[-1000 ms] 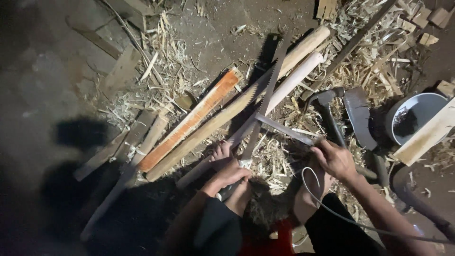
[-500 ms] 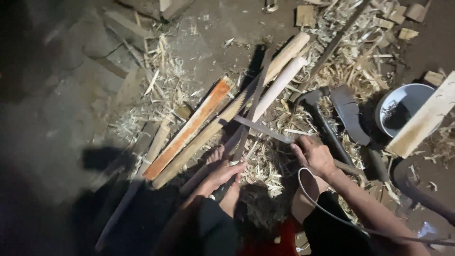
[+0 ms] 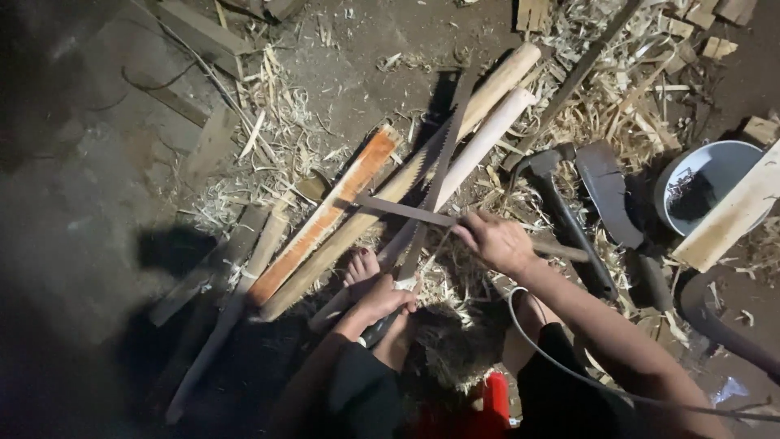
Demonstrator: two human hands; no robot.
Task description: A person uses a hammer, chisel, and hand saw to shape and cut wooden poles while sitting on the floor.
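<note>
My left hand (image 3: 382,299) grips the dark handle of a long handsaw (image 3: 439,167), whose blade runs up and away over the pale wooden poles (image 3: 487,134). A thin flat metal bar (image 3: 402,209) lies crosswise over the saw blade, held at its right end by my right hand (image 3: 497,241). The bar's far tip reaches the orange-faced plank (image 3: 325,215). My bare foot (image 3: 361,264) rests on the wood just above my left hand.
Wood shavings and offcuts (image 3: 617,106) cover the dirt ground. Right of my right hand lie a dark-handled hatchet (image 3: 561,215) and a broad blade (image 3: 605,191). A grey bowl (image 3: 731,162) and a pale board (image 3: 731,215) sit far right. A red object (image 3: 496,398) is near my lap.
My right hand has moved left with the flat bar, so its tip now reaches the orange plank. My left hand stays on the saw handle. The view has shifted slightly.
</note>
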